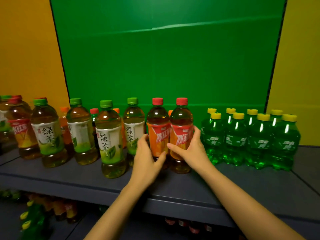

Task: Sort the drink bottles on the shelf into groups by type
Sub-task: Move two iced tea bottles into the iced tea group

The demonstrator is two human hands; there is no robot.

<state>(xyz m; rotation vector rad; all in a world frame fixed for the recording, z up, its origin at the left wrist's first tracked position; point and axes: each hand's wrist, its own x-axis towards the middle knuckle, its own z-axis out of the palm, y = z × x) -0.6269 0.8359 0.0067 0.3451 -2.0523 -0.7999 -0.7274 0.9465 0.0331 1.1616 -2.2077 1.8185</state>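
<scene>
Two red-capped brown iced-tea plastic bottles with orange-red labels stand upright, touching side by side, mid-shelf on the dark grey shelf. Left hand wraps the left red-capped bottle, thumb across its lower front, fingers around its left side. Right hand grips the right red-capped bottle, thumb across the label, fingers around the right side. Just right of them: cluster of small green soda bottles with yellow caps, two rows deep. Left of them: green-capped green-tea bottles with white-green labels, spread loosely, smaller orange and red-capped bottles behind. Far left another red-capped iced-tea bottle. Green backboard behind. More bottles on the lower shelf, blurred.
</scene>
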